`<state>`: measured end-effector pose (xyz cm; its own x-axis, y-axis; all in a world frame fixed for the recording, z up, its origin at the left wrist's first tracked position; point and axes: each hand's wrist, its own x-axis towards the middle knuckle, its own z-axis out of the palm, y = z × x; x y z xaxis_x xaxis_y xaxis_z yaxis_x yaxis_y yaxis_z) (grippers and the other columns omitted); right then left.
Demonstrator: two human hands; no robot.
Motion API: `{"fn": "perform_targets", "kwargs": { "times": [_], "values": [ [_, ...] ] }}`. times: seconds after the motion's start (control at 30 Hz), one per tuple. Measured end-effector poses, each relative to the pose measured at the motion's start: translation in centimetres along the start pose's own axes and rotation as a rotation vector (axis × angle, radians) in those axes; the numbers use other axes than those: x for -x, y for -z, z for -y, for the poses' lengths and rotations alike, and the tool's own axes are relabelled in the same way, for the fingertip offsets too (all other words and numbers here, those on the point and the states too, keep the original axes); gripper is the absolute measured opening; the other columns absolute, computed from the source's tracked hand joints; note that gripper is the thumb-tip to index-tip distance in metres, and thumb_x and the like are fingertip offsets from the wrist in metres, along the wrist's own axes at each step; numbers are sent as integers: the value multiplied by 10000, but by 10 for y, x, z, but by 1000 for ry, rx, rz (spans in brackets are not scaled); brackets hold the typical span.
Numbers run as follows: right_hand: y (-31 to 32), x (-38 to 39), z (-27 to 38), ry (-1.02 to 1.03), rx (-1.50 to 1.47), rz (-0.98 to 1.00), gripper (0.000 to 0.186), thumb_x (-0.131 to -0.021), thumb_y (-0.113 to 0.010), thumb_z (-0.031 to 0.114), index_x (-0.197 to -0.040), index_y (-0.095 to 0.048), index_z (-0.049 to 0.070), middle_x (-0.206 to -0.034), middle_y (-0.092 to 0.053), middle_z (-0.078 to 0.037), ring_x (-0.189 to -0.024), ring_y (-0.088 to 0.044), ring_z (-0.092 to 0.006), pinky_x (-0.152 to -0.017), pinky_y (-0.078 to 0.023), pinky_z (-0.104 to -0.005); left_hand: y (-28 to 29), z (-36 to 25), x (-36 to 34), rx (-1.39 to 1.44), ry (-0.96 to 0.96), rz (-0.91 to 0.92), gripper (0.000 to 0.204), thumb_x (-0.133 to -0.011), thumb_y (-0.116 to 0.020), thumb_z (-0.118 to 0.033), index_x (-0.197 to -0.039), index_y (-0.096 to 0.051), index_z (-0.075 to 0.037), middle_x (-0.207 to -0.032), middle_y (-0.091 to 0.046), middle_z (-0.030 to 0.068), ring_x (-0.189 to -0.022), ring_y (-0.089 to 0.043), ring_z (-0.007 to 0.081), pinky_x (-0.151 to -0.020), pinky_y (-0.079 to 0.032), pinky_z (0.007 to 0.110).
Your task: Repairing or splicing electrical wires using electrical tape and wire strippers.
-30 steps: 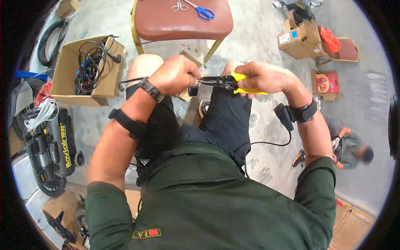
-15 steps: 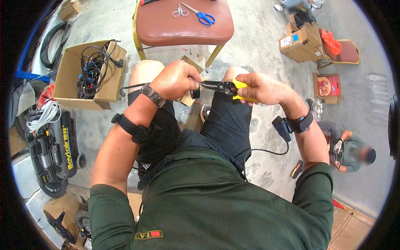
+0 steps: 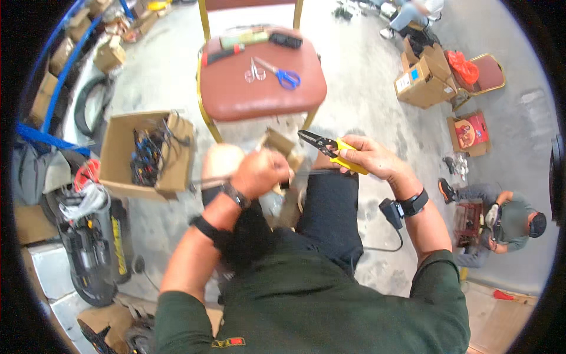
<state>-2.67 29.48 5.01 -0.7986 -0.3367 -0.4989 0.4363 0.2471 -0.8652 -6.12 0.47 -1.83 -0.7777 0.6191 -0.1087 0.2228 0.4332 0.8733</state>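
My left hand (image 3: pixel 259 174) is closed in a pinch over my left knee. A dark cable (image 3: pixel 207 179) runs into it from the left, blurred by motion. A small black piece (image 3: pixel 285 184) shows just below its fingertips. My right hand (image 3: pixel 372 157) grips the yellow handles of a wire stripper (image 3: pixel 323 143). The tool's black jaws point up and left, apart from the cable and above the left fingertips. On the chair ahead lie blue-handled scissors (image 3: pixel 288 79) and small silver scissors (image 3: pixel 254 73).
Ahead of my knees stands a brown padded chair (image 3: pixel 259 106), with a red-and-black tool (image 3: pixel 223 55) on it. A carton (image 3: pixel 115 180) of tangled cables sits at left. Further left is a black machine (image 3: pixel 88 253). At right, another person (image 3: pixel 513 221) sits working.
The wire stripper has come off the cable by my left fingertips, and its jaws now angle upward. The view has tilted up, showing more of the chair.
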Motion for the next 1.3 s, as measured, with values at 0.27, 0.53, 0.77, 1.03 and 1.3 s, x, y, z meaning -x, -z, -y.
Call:
{"fn": "perform_targets", "kwargs": {
  "times": [0.27,0.53,0.77,1.03,1.3],
  "values": [
    [44,-141,-4,410,325,-404,402,-923,-562,187,-1286,-554,14,-1082,-645,-105,-1008,-608,-217,-895,-485,-353,-13,-8,13,-202,91,-6,266,-809,-683,-383,-869,-746,-133,-798,-702,127,-727,-678,305,-662,-523,411],
    [63,-198,-8,358,770,-616,400,-824,-630,172,-1182,-596,-3,-1154,-611,-246,-1117,-570,-410,-964,-462,-458,-14,-14,19,-204,56,59,306,-861,-673,-357,-969,-731,-77,-864,-702,164,-804,-678,325,-730,-526,397],
    [12,-89,-15,419,-23,-339,305,-894,-624,133,-1145,-625,-40,-1014,-682,-156,-977,-645,-217,-861,-507,-329,0,6,9,-60,22,67,299,-817,-654,-223,-1046,-716,-40,-930,-723,152,-898,-697,247,-850,-525,348],
    [-72,-10,-62,239,-38,-122,454,-934,-618,119,-1358,-503,5,-1207,-628,-119,-1108,-604,-193,-968,-473,-317,21,-29,-4,228,220,-38,208,-828,-681,-67,-1016,-721,13,-724,-636,-30,-621,-544,43,-561,-429,208],
    [-113,-56,-83,627,-244,-143,588,-881,-675,186,-1398,-453,15,-1248,-584,-146,-1072,-585,-182,-943,-477,-348,22,-46,11,361,244,-13,278,-828,-607,-10,-1089,-694,30,-742,-641,5,-574,-514,45,-508,-380,187]
  ]
}}
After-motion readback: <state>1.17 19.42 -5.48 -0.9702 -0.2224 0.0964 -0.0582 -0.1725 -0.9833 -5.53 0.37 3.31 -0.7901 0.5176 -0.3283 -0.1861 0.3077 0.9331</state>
